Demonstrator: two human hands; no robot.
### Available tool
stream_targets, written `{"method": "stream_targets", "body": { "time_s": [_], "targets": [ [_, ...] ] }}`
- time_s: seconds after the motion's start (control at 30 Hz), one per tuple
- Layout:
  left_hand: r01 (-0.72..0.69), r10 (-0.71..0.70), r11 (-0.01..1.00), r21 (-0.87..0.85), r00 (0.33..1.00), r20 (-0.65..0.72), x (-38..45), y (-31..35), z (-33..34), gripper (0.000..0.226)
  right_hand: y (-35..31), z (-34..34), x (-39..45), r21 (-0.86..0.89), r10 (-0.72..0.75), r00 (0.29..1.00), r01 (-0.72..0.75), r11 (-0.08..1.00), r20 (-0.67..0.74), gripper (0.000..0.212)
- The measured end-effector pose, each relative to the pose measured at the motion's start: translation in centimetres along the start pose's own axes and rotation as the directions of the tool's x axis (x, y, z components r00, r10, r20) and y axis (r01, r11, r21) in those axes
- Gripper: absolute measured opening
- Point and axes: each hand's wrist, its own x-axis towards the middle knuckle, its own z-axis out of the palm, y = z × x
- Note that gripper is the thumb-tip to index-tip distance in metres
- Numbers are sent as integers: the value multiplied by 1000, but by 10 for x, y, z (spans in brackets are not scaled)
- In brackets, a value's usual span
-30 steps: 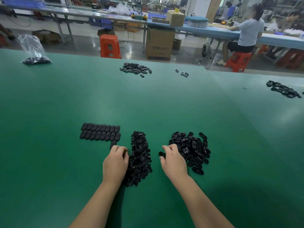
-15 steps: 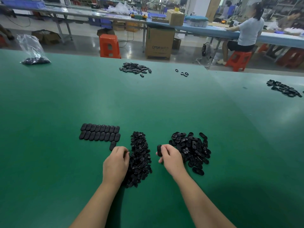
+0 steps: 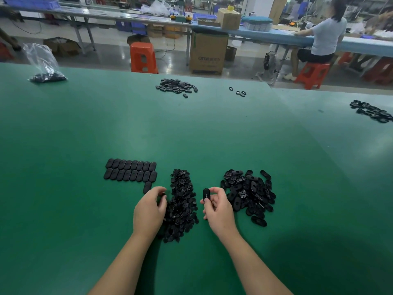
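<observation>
On the green table (image 3: pixel 191 135) lie two near heaps of black plastic parts: a narrow heap of small pieces (image 3: pixel 182 205) in the middle and a wider heap of oval shells (image 3: pixel 248 192) to its right. My right hand (image 3: pixel 219 207) pinches one oval shell (image 3: pixel 206 194) upright between thumb and fingers, just left of the shell heap. My left hand (image 3: pixel 150 209) rests at the small heap's left edge, fingers curled round a small black piece (image 3: pixel 163 195). Left of that, finished ovals (image 3: pixel 130 172) lie in two neat rows, with one more oval (image 3: pixel 147 187) below them.
Farther back lie another heap of black parts (image 3: pixel 176 87), a few loose rings (image 3: pixel 239 92), a clear bag of parts (image 3: pixel 44 67) at far left and a heap (image 3: pixel 372 111) at far right. Beyond the table edge stand orange stools, a cardboard box and a seated person.
My right hand has lifted an oval shell out of the right heap and turned it upright. My left hand has curled its fingers at the small heap and picked up a small piece.
</observation>
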Motion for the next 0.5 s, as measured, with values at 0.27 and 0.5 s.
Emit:
{"method": "stream_targets", "body": {
  "time_s": [0.27, 0.5],
  "targets": [
    [-28, 29, 1000, 12, 999, -20, 1, 0, 1, 27, -3, -1, -3, -15, -30, 999, 30, 999, -19, 9],
    [-2, 1, 1000, -30, 1000, -24, 2, 1, 0, 15, -6, -3, -4, 9, -38, 999, 38, 999, -7, 13]
  ]
}}
